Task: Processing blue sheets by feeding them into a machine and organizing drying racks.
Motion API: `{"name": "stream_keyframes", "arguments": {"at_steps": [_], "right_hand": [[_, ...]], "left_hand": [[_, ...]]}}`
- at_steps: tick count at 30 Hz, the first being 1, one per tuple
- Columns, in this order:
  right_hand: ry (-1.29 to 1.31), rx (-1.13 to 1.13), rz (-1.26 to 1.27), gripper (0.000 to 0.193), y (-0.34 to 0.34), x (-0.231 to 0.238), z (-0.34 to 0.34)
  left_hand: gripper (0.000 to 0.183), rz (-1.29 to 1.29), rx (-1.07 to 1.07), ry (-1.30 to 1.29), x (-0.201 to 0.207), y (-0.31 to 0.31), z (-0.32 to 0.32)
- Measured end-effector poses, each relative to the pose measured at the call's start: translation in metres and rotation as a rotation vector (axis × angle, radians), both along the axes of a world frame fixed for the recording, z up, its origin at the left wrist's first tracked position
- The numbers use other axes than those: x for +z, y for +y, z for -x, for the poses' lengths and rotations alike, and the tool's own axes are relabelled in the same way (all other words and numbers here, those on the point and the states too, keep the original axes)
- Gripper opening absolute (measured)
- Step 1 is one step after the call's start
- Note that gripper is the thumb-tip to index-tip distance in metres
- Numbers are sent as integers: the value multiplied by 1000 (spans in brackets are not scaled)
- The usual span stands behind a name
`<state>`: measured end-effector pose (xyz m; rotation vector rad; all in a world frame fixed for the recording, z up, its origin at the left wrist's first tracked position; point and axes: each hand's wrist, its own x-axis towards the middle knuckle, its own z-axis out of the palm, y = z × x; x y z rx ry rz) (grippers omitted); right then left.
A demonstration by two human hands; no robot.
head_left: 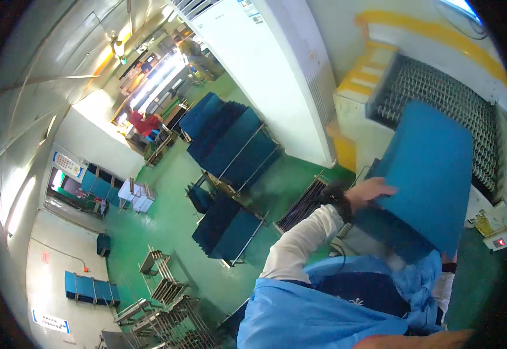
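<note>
A large flat blue panel (431,168) stands tilted in front of me, its top over the edge of a bed of metal rollers. At its left edge, my left hand (371,193) has its fingers closed on it. Of my right hand (450,257), only a sliver of skin shows by the panel's lower right corner; its fingers are hidden behind the panel. Under the panel and against my light blue apron (329,311) lies a darker blue sheet or stack (390,232), partly covered.
The roller bed (439,87) belongs to a white and yellow machine (361,93), with a small control box (500,235) to its right. A slotted rack (303,203) stands left of my arm. Racks of blue panels (230,139), empty metal frames (166,285) and a tall white cabinet (271,75) stand beyond. People work at the back.
</note>
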<state>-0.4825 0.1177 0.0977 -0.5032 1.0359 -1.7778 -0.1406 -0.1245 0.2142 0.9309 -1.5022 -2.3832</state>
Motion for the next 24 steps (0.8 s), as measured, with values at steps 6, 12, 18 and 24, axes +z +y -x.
{"name": "stream_keyframes", "arguments": {"at_steps": [6, 12, 18, 24], "right_hand": [[104, -142, -14, 42, 31, 32, -16], [268, -174, 3, 40, -1, 60, -42], [-160, -493, -56, 15, -51, 97, -14], [-187, -511, 12, 14, -135, 106, -10]], "left_hand": [[39, -132, -46, 264, 46, 19, 12], [39, -209, 199, 278, 77, 31, -53], [40, 13, 475, 285, 69, 53, -96], [58, 160, 755, 339, 53, 66, -129]]}}
